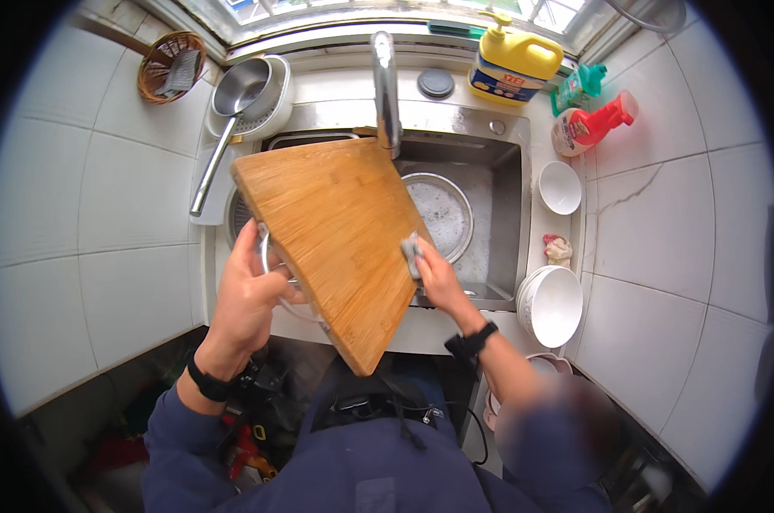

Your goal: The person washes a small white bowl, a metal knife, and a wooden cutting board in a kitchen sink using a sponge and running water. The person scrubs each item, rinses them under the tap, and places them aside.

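Observation:
A wooden cutting board (342, 237) is tilted over the sink's front edge and reaches up close to the chrome faucet (384, 90). My left hand (252, 282) grips the clear handle (265, 253) on the board's left edge. A small grey cloth or pad (412, 256) is pinched in my right hand (436, 272) and lies against the board's right side. Behind the board, a round metal basin (448, 211) with sudsy water sits in the stainless steel sink (510, 211). The board hides much of the sink's left part.
A saucepan (242, 86) rests on a white colander at the back left. Yellow detergent jug (515, 64), green bottle (579, 88) and red spray bottle (589, 125) stand back right. Along the right counter are a white bowl (559, 188), a crumpled rag (557, 250) and stacked bowls (554, 306).

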Demonstrator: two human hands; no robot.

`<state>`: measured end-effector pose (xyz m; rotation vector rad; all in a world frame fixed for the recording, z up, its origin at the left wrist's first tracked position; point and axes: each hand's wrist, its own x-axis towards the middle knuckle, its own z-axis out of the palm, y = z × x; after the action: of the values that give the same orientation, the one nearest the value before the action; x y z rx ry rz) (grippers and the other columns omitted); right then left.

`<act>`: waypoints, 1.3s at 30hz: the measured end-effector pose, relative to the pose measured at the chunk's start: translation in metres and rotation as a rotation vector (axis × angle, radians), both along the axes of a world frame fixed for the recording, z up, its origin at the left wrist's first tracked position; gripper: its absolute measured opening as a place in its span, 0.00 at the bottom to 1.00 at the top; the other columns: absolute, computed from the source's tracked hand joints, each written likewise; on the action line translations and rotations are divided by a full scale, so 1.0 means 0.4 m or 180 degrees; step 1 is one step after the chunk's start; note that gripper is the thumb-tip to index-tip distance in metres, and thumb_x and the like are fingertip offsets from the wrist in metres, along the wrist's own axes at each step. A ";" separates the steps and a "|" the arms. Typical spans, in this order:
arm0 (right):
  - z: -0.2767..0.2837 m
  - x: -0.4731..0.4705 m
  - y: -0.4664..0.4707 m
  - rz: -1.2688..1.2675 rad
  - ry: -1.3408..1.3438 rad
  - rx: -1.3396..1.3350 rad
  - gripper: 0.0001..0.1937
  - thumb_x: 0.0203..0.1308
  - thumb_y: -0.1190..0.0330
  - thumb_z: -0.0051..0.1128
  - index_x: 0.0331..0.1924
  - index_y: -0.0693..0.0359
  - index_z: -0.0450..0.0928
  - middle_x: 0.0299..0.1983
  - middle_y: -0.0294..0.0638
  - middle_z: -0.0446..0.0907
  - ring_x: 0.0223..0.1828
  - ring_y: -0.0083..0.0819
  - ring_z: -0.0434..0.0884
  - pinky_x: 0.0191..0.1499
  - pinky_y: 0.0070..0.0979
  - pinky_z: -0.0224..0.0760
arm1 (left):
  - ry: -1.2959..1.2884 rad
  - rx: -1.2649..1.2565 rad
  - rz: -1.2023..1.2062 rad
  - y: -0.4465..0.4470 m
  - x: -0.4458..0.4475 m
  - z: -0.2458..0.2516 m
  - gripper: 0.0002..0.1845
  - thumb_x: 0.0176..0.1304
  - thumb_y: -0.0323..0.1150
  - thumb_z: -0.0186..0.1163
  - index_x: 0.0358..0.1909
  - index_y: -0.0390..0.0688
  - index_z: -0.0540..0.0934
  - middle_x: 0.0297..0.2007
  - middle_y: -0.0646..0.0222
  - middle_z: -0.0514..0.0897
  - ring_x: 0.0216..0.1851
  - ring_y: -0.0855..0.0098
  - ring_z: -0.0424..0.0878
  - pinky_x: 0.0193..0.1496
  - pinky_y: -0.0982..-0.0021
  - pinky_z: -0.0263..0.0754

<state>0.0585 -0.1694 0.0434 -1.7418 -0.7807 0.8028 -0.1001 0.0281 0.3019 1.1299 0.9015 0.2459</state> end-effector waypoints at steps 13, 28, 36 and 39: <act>-0.172 0.110 0.135 -0.0103 0.0376 -0.0817 0.15 0.70 0.68 0.45 0.51 0.68 0.78 0.50 0.60 0.81 0.52 0.58 0.79 0.54 0.42 0.72 | 0.0200 0.0089 -0.0105 0.004 -0.006 -0.007 0.44 0.46 0.18 0.51 0.72 0.37 0.57 0.55 0.53 0.79 0.50 0.61 0.85 0.36 0.71 0.85; -0.042 0.101 0.208 0.0607 0.0067 -0.0363 0.14 0.70 0.68 0.47 0.52 0.66 0.79 0.52 0.60 0.81 0.55 0.55 0.80 0.58 0.44 0.73 | 0.0407 0.0023 -0.0154 -0.013 0.001 0.011 0.44 0.46 0.18 0.50 0.73 0.36 0.57 0.53 0.52 0.80 0.50 0.61 0.85 0.35 0.73 0.86; -0.406 0.244 0.103 0.1031 -0.1726 -0.1898 0.11 0.58 0.74 0.55 0.44 0.67 0.83 0.46 0.58 0.84 0.50 0.58 0.82 0.54 0.46 0.76 | 0.0382 -0.0122 -0.0029 -0.013 -0.011 -0.016 0.45 0.45 0.16 0.49 0.73 0.37 0.55 0.53 0.52 0.80 0.50 0.60 0.85 0.36 0.72 0.85; -0.328 0.229 0.128 0.1204 -0.0970 -0.2002 0.14 0.61 0.72 0.54 0.49 0.66 0.82 0.47 0.58 0.84 0.52 0.55 0.82 0.56 0.42 0.76 | 0.0367 -0.0092 -0.0092 -0.010 -0.013 -0.020 0.45 0.46 0.16 0.50 0.73 0.37 0.56 0.52 0.54 0.80 0.50 0.60 0.85 0.36 0.71 0.85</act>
<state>0.1501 -0.1181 -0.0878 -2.3500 -1.1728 1.1370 -0.1053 0.0241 0.2939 1.1383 0.9868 0.1446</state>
